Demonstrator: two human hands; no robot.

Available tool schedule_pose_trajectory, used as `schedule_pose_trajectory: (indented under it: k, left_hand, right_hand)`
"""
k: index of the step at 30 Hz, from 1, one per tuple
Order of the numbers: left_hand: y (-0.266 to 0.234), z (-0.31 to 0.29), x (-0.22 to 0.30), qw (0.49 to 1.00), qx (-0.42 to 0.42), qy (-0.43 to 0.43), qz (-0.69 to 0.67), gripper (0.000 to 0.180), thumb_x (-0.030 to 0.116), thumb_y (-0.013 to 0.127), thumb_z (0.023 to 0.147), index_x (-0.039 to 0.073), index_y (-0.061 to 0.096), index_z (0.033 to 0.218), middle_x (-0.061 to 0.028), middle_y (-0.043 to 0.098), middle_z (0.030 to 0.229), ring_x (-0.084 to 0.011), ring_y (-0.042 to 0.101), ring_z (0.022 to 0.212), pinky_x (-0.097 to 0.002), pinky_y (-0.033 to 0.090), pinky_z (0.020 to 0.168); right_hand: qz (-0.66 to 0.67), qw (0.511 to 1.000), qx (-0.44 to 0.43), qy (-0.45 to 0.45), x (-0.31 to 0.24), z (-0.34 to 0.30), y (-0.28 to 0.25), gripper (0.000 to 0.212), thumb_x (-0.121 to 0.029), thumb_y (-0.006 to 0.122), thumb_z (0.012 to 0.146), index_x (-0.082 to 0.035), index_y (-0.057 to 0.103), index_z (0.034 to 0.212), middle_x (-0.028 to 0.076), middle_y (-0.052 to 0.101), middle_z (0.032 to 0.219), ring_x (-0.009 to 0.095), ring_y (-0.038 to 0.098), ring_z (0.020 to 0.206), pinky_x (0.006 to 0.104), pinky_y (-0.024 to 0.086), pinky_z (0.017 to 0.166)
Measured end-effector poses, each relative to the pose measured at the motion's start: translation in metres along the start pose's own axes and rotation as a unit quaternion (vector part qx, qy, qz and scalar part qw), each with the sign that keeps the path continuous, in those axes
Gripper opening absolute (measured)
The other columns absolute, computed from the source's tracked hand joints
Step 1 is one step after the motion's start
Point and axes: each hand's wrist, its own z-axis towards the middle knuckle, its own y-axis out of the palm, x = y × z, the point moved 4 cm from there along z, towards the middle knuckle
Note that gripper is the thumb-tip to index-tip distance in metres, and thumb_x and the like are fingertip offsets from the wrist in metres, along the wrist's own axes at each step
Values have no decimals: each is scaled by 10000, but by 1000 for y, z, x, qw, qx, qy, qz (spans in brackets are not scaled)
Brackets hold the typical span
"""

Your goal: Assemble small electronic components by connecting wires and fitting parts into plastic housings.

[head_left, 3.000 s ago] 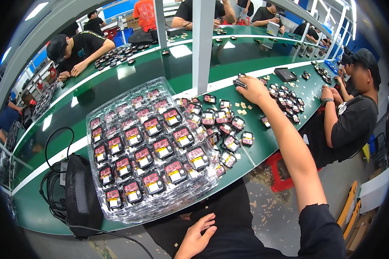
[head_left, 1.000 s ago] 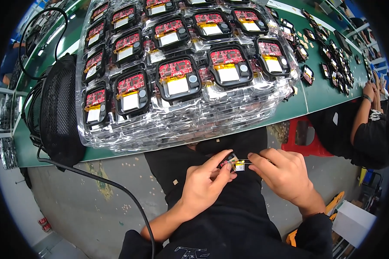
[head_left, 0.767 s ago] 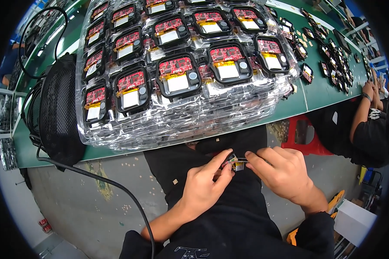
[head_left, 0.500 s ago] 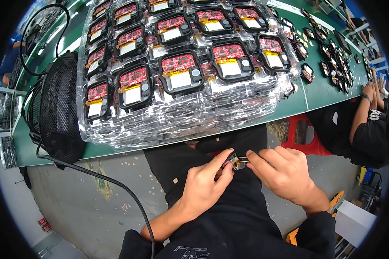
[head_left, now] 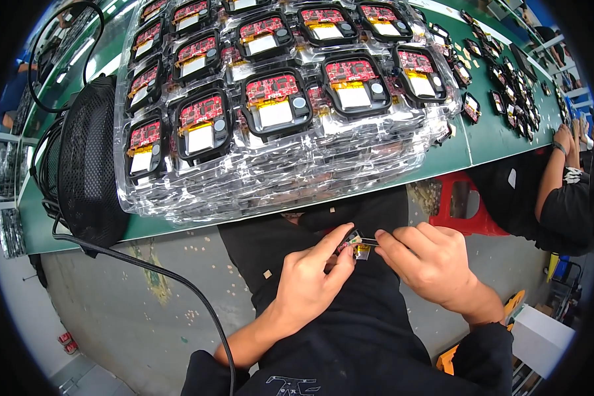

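Note:
Above my lap, my left hand (head_left: 310, 280) grips a small black-framed electronic device (head_left: 347, 243) between thumb and fingers. Part of a red circuit board and a yellow-taped piece show on it; the fingers hide the rest. My right hand (head_left: 432, 267) pinches thin metal tweezers (head_left: 371, 242), whose tips reach the device. Whether the tips hold anything is too small to tell. Just beyond my hands, a stack of clear plastic trays (head_left: 270, 198) carries rows of similar black frames (head_left: 277, 102) with red boards and white batteries.
The trays stand on a green table (head_left: 171, 229). At its left lies a black mesh bag (head_left: 89, 165), with a black cable (head_left: 158, 269) running down past my left arm. More loose devices (head_left: 518, 99) lie at the right, near a red stool (head_left: 452, 204) and another person's arm (head_left: 551, 175).
The device in my left hand has tilted slightly, showing more of its yellow part below the tweezers. Both hands keep nearly the same place; the view has shifted a little.

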Motion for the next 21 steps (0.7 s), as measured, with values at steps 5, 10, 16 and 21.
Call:
schedule_pose_trajectory:
  k: [5,10,16,21]
  left_hand:
    - [1,-1,0,1000,-2,-13,-6,356,-9,665,964,-76,640,1313,-177,789,950,-203,791,842,-269,627,721]
    - [4,-3,-3,1000,-7,-8,0,350,-18,664,963,-82,640,1306,-173,787,958,-205,790,857,-268,631,723]
    - [1,-4,-5,999,-24,-21,2,346,-26,652,966,-82,639,1307,-176,785,949,-213,791,859,-267,634,725]
    - [0,-3,-8,998,-53,-33,-14,348,-25,646,973,-77,638,1317,-178,786,952,-213,789,860,-265,634,731]
  right_hand:
    - [-26,1000,-5,10,-6,0,1,273,-175,750,810,-43,763,1049,-30,526,767,106,489,608,259,385,465]
    - [-69,997,-25,4,-13,-2,4,323,-164,728,773,-19,762,1059,-23,476,727,108,466,594,261,378,457]
    - [-64,996,-39,-43,-9,4,9,383,-146,696,702,1,761,1049,-21,469,694,109,483,596,249,404,458]
    - [-13,997,-33,-68,-2,3,15,356,-163,696,711,-7,757,1025,-18,493,692,120,533,612,255,427,465]
